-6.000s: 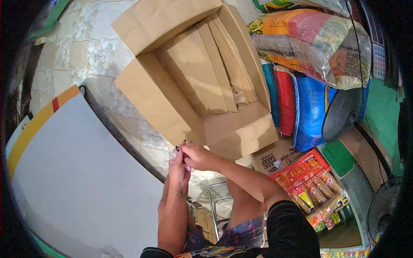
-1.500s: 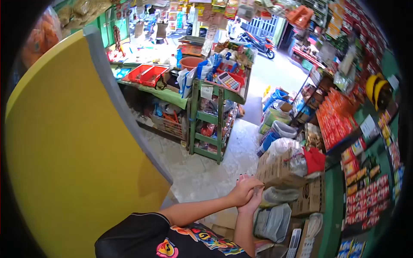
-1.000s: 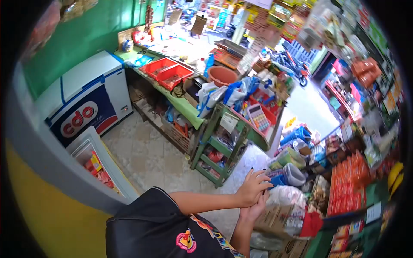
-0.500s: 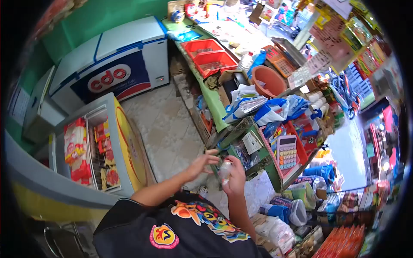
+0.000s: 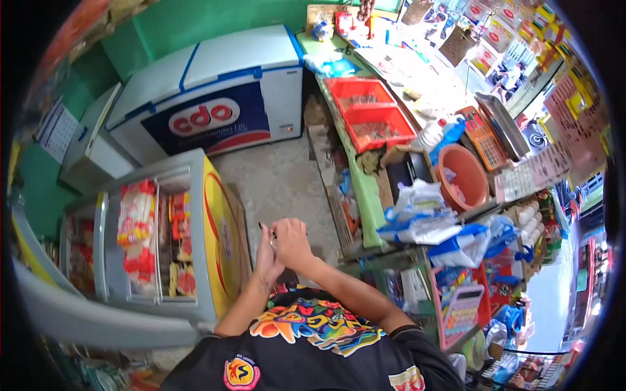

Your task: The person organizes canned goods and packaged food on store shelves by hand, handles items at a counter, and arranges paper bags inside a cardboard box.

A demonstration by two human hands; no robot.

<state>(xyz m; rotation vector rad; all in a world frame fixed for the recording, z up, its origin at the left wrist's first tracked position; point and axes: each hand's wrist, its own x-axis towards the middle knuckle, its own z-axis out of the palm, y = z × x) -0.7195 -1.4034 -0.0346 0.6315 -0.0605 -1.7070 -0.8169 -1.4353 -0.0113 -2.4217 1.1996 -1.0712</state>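
My left hand (image 5: 265, 255) and my right hand (image 5: 293, 244) are pressed together in front of my body, above the tiled floor. A small clear, shiny object (image 5: 273, 241) shows between them, mostly covered by the fingers. My right hand is curled over it, while my left hand cups it from the other side. What the object is cannot be made out. Both hands are closed around it and touch nothing else.
An open-topped freezer (image 5: 203, 195) with packets stands at left, a closed chest freezer (image 5: 277, 98) behind. At right, a green counter (image 5: 362, 195) bears red trays (image 5: 344, 117), an orange-brown tub (image 5: 450, 159), plastic bags (image 5: 417, 225) and a pink calculator (image 5: 462, 313).
The view has turned left toward the freezers. Half a second ago my left hand was open and apart, with the clear object in my right hand; now both hands have closed together around it.
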